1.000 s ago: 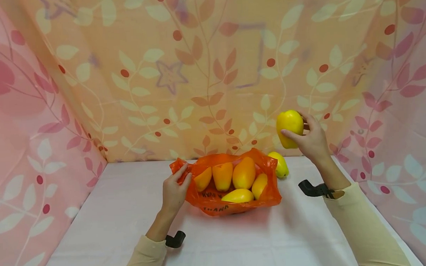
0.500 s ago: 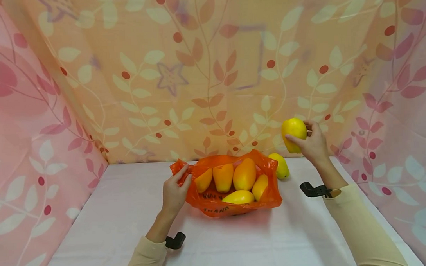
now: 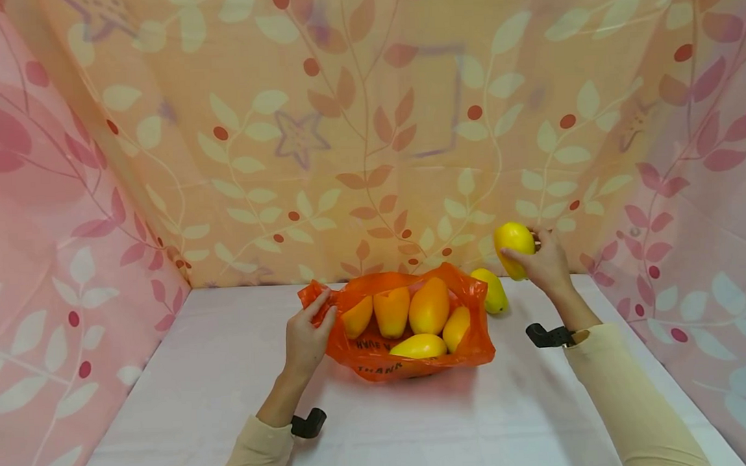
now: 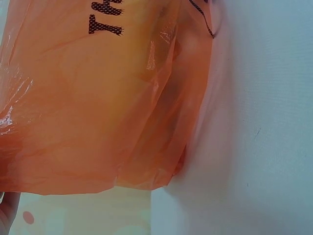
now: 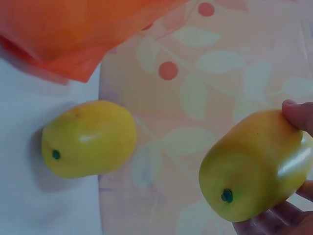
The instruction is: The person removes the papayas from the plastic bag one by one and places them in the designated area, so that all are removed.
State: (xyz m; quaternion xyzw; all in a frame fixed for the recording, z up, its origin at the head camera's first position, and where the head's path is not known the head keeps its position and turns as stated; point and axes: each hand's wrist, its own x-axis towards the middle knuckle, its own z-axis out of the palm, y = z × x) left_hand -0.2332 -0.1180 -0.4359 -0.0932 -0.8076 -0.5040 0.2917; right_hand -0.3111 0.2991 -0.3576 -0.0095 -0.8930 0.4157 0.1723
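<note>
My left hand (image 3: 307,341) pinches the gathered left edge of an orange plastic bag (image 3: 378,371) that stands open on the table. Several yellow-orange mangoes (image 3: 429,308) lie inside it. Raised to the right of the bag, my right hand (image 3: 548,261) grips a yellow mango (image 3: 514,242) between thumb and fingers. Another yellow-green mango (image 3: 494,294) lies on the table just right of the bag, below the held one. In the right wrist view the held mango (image 5: 249,166) and the lying mango (image 5: 90,139) are apart, each showing a small green stem end.
The white table (image 3: 230,375) ends at a patterned curtain (image 3: 370,157) close behind the bag. Pink patterned side curtains (image 3: 47,258) rise along both sides. Each wrist carries a black camera mount (image 3: 308,423).
My right hand has come down with the mango, nearing the one on the table, and shifted slightly right at first. The left hand and the bag stay in place.
</note>
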